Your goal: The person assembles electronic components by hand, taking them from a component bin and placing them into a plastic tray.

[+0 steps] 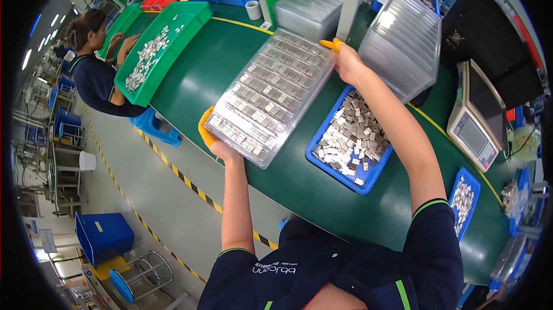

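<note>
A clear plastic blister tray, filled with rows of small silver and white metal parts, is held tilted over the green table. My left hand grips its near left corner, and my right hand grips the far right edge. Yellow covers show on fingers of both hands. The tray's edge looks layered, but I cannot tell how many trays are together. Just right of it sits a blue bin heaped with loose parts of a similar look.
Stacks of clear trays stand at the back beside a grey post. A weighing scale and a small blue bin are at right. At left, a co-worker sits by a green bin of parts.
</note>
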